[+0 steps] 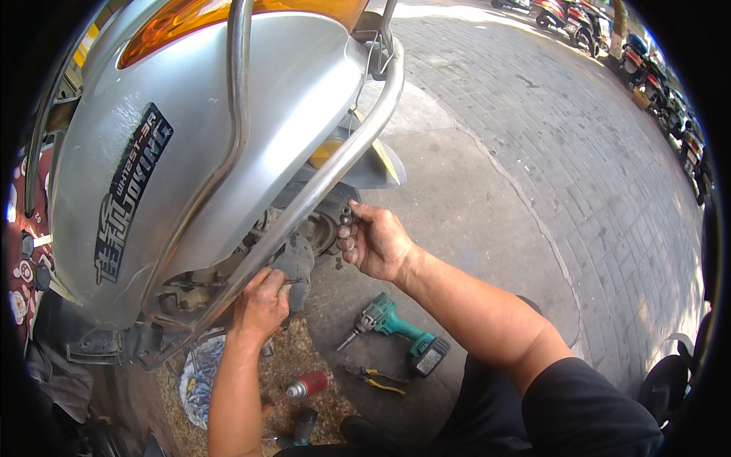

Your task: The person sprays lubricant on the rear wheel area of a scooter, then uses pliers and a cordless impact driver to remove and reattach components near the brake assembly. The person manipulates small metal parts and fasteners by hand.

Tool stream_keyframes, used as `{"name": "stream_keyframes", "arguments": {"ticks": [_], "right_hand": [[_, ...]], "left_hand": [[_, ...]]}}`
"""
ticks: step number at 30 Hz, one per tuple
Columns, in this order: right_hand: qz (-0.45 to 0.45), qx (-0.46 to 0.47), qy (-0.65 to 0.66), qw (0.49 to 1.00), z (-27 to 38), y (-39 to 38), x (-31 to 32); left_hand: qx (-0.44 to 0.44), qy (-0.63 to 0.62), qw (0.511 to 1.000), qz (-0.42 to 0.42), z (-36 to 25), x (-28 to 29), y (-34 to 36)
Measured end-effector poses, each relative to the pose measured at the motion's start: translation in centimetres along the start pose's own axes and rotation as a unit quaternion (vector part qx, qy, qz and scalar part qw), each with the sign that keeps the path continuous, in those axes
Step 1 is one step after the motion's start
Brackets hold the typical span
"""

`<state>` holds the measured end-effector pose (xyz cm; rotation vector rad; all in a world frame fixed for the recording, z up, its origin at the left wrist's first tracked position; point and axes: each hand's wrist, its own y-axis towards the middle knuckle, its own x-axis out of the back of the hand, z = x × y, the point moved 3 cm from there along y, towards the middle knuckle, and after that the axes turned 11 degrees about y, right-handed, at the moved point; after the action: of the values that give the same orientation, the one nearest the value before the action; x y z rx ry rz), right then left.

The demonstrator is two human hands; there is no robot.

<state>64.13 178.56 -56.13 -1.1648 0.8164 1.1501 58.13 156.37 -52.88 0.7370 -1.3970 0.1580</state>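
Raised beside the scooter's rear, my right hand [378, 242] is closed on a small dark metal cylinder [346, 215] with a hollow end, like a socket. The thumb and fingertips grip it, and the fingers are smudged black. Lower and to the left, my left hand [263, 303] has its fingers pinched together by the scooter's underside. A thin dark bit [292, 282] shows at its fingertips, too small to name. Over both hands slants a bent metal guard tube [335, 172], in front of the silver body panel [190, 99] of the scooter [293, 46].
On the ground below lie a green cordless impact wrench [392, 320], yellow-handled pliers [377, 378], a red spray can [307, 385] and a second green tool [304, 425]. A crumpled plastic bag [200, 381] is at lower left. Parked scooters [571, 27] line the far paved edge.
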Motion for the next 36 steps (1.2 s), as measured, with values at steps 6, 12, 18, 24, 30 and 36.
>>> {"name": "stream_keyframes", "arguments": {"ticks": [6, 12, 18, 24, 30, 36], "right_hand": [[0.004, 0.0, -0.039, 0.999, 0.0, 0.0, 0.0], [0.0, 0.037, -0.557, 0.83, -1.4, 0.2, 1.4], [0.158, -0.206, -0.902, 0.344, -8.7, -1.8, 5.5], [0.299, -0.098, -0.816, 0.484, -14.7, -4.5, 4.5], [0.225, -0.115, -0.86, 0.443, -11.2, -2.7, 3.4], [0.2, -0.034, -0.853, 0.482, -8.9, -1.8, 2.3]], "left_hand": [[0.004, -0.002, 1.0, 0.005, 0.3, -0.4, 0.0], [-0.031, -0.006, 0.999, -0.03, 0.2, -0.1, 0.1], [-0.044, -0.02, 0.997, -0.058, -0.2, 0.0, 0.1], [-0.07, -0.021, 0.994, -0.078, -0.7, -0.6, 0.1], [-0.064, -0.04, 0.995, -0.065, -0.2, -0.9, -0.3], [-0.05, -0.033, 0.996, -0.059, 0.1, -1.2, 0.3]]}}
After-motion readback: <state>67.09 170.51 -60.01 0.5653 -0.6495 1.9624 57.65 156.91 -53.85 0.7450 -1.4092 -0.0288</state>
